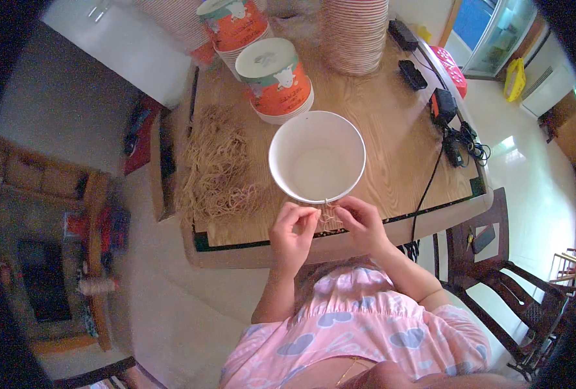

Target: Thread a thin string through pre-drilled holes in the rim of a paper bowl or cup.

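A loose pile of tan, stringy fibre cords (220, 172) lies along the tabletop's left edge. Next, at the near edge, the left hand (292, 232) has thumb and forefinger pinched together on a thin tan string (327, 220), which lies at the near rim of a round, open white tub (317, 159). The right hand (360, 223) pinches the string too, its fingertips nearly meeting. Black power adapters (443, 107) lie along the tabletop's right edge.

Nothing legible: small dark print (280, 101) on the front orange-and-green tub (265, 91) (tiny, blurred) can't be read.
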